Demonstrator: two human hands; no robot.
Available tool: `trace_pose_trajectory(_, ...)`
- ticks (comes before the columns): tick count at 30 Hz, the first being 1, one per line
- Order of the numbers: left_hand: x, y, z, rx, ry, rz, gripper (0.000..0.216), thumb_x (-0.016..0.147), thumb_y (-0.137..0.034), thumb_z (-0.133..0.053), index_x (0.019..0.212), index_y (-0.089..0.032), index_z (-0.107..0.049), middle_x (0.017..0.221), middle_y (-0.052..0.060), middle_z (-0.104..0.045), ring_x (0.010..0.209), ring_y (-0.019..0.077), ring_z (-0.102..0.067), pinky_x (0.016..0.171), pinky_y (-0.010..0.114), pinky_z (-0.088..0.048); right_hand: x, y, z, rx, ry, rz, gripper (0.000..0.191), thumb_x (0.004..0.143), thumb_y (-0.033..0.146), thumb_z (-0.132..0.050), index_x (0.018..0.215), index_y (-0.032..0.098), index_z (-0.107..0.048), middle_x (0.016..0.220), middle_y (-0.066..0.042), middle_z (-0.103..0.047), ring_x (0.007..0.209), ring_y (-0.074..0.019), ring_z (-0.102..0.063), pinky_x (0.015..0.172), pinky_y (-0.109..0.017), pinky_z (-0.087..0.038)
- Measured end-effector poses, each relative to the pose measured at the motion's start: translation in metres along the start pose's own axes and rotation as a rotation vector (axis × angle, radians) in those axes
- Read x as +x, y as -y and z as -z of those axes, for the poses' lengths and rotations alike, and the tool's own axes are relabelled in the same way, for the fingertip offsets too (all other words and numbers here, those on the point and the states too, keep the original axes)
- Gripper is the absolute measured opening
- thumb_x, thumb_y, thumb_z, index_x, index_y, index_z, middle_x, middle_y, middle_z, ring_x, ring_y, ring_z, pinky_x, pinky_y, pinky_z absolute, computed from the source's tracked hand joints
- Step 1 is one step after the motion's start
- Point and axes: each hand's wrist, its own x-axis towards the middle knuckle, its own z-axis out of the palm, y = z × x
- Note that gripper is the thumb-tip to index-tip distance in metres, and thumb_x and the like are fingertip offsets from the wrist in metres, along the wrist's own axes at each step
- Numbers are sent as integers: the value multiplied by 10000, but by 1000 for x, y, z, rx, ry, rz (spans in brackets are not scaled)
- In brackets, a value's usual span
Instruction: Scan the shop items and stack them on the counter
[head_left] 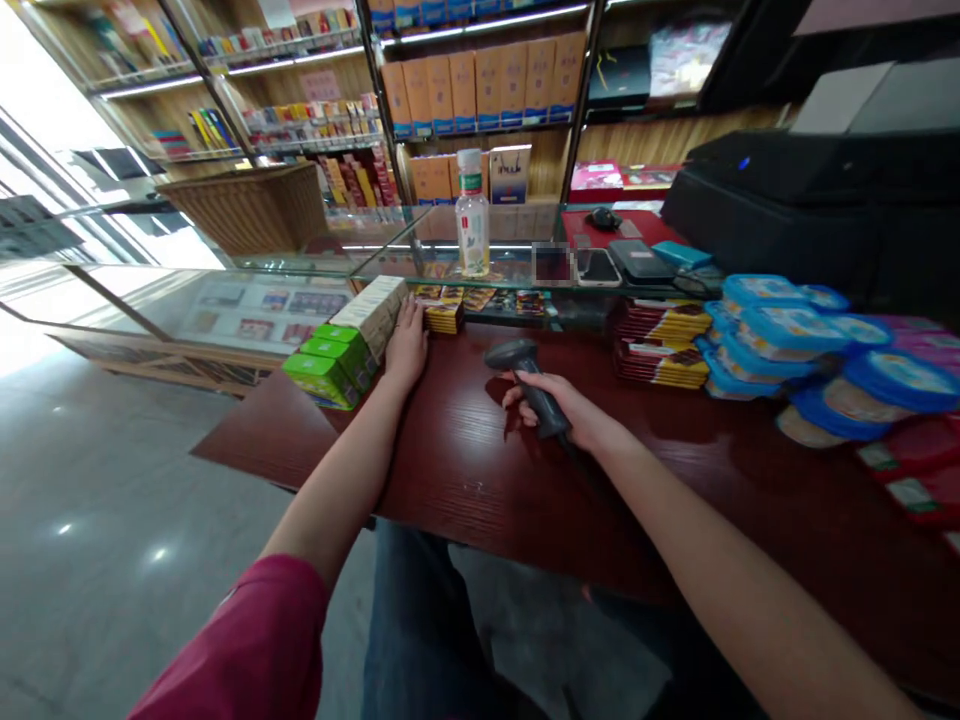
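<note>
My right hand (559, 400) is wrapped round the handle of a dark grey barcode scanner (541, 385), held just above the dark red-brown counter (465, 450). The scanner's head points to the left. My left hand (407, 345) holds nothing; its fingers are stretched out against the side of a row of pale beige boxes (375, 305). Several green boxes (330, 362) stand at the near end of that row. Right beside my left fingertips lies a stack of small yellow-and-brown packets (444, 316).
Behind the counter's back edge stands a clear bottle (472, 215) on a glass case. To the right are stacked red-and-yellow packets (664, 345), blue-lidded tubs (787, 330) and red packages (922, 450). A phone (598, 267) and a mouse (604, 218) lie farther back.
</note>
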Motion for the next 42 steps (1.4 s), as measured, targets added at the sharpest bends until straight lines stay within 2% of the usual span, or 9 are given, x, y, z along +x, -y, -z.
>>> trace_pose_trajectory(2,3,1,-5,-1,-13,31,616,924,-48,-538,1524,-87,-405,1694,155,-296,1591,270,-236,1291,445,-288,6,-1,-4,9,46,5,392,793,417,-762,1083,163,-691,859,-93,-777,468,-95,-493,422,-217,-378)
trace_pose_trajectory(6,7,-8,-2,-1,-99,2,405,918,-79,-574,1301,-194,-641,1591,104,-494,1562,228,-324,1266,425,-339,2,-2,-3,-10,59,21,438,767,339,-764,1167,193,-661,991,-100,-783,504,-102,-482,448,-238,-383)
trace_pose_trajectory(12,12,-17,9,-71,-117,47,312,999,-162,-517,1213,-249,-726,1373,63,-698,1338,215,-609,1131,320,-452,-5,-8,-10,-140,-8,118,458,776,339,-769,1189,191,-638,1152,-125,-767,489,-76,-478,448,-247,-378)
trace_pose_trajectory(17,2,-43,14,-336,-169,26,295,985,-229,-608,1242,-246,-753,1240,35,-768,1172,217,-709,1037,286,-503,-7,-15,-21,-293,-103,208,476,726,377,-841,1119,199,-640,954,-68,-769,455,-79,-487,401,-240,-378)
trace_pose_trajectory(20,-7,-62,13,-495,-113,69,247,950,-241,-673,1164,-217,-794,1159,32,-795,1098,230,-741,982,290,-539,-8,-16,-25,-372,-147,243,425,705,400,-867,1028,205,-669,779,-17,-715,437,-84,-477,394,-237,-376)
trace_pose_trajectory(23,-11,-72,10,-578,-32,129,226,944,-247,-685,1130,-214,-808,1113,28,-805,1042,232,-759,939,295,-563,-10,-13,-28,-455,-161,280,330,693,382,-880,888,216,-673,711,0,-671,457,-98,-487,407,-241,-382)
trace_pose_trajectory(28,-12,-71,7,-639,0,150,216,935,-246,-697,1115,-223,-814,1114,29,-802,1035,234,-764,940,301,-575,-12,-12,-29,-529,-165,338,270,710,360,-875,837,228,-677,684,-3,-636,518,-126,-498,439,-249,-381)
trace_pose_trajectory(36,-10,-58,-6,-630,-45,202,248,921,-150,-653,1104,-200,-814,1105,20,-799,1047,237,-764,908,289,-572,-4,-25,-21,-517,-176,336,387,715,386,-877,1022,233,-699,753,-19,-657,543,-139,-517,451,-257,-395)
trace_pose_trajectory(42,-14,-69,3,-653,-78,199,218,895,-256,-722,1084,-205,-817,1069,37,-811,1015,231,-769,920,297,-570,-13,-23,-16,-414,-241,337,312,751,428,-844,883,227,-644,660,11,-629,453,-107,-478,409,-244,-381)
